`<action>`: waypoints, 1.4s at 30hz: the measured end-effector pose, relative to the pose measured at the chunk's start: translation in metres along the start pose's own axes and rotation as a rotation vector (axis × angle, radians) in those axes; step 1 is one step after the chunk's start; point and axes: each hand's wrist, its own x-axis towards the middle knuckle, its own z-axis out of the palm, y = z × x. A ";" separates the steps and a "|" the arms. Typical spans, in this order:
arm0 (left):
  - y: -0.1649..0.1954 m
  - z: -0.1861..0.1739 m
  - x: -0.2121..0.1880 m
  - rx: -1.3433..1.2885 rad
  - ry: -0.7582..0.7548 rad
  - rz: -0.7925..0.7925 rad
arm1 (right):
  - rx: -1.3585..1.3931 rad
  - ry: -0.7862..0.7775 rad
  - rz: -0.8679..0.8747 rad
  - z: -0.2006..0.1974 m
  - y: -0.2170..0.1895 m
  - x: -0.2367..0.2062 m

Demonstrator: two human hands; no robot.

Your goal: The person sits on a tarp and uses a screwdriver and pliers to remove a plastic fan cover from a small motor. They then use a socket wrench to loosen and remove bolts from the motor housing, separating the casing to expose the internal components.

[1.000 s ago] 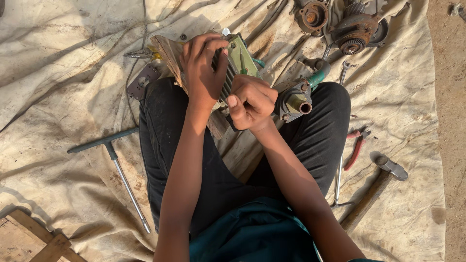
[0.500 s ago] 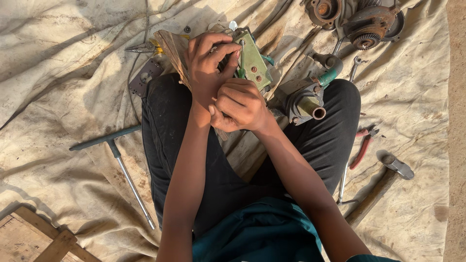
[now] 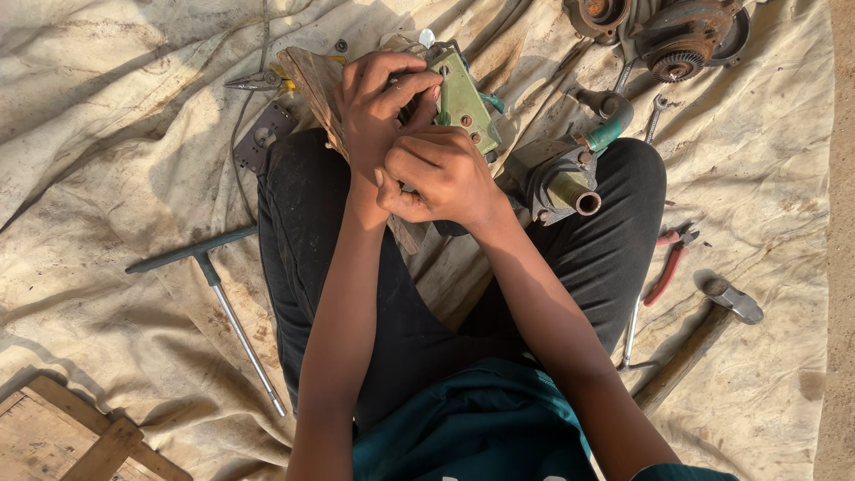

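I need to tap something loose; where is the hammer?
In the head view, the hammer lies on the cloth at the person's right, just beyond the red-handled pliers.

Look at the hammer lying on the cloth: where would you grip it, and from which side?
Probably by the wooden handle, from above. The hammer lies flat on the cloth, its long handle bare and running down-left from the metal head at the upper right. The pliers lie apart to its upper left, so the handle looks free.

Bare forearms, black trousers w/ dust, teal shirt.
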 end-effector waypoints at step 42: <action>0.002 -0.002 0.004 0.069 -0.035 -0.107 | 1.853 0.649 0.799 -0.101 0.196 -0.044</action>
